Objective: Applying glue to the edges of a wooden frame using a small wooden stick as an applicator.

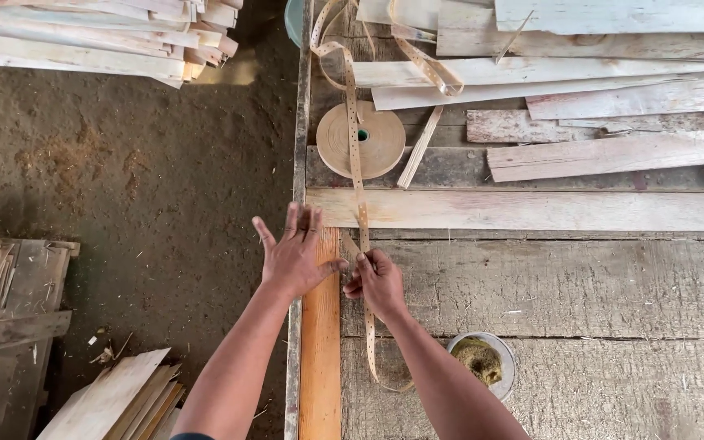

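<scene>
Running lengthwise away from the person, the perforated tape strip [358,175] leads from its roll [362,140] down the wooden bench [580,285]. Right hand [378,281] pinches the strip; left hand [293,257], fingers spread, hovers just beside it, thumb nearly touching.

Looks like a rough woodworking shop, maybe a veneer yard. There's a beat-up plank workbench [580,285] with thin pale wood strips [613,98] piled across it at 1 o'clock, and a roll of perforated paper tape [361,140] at 12. More veneer sheets [91,37] are stacked at 10 o'clock, offcuts [116,399] at 7, all on a dirt floor [148,179] dusted with sawdust
</scene>
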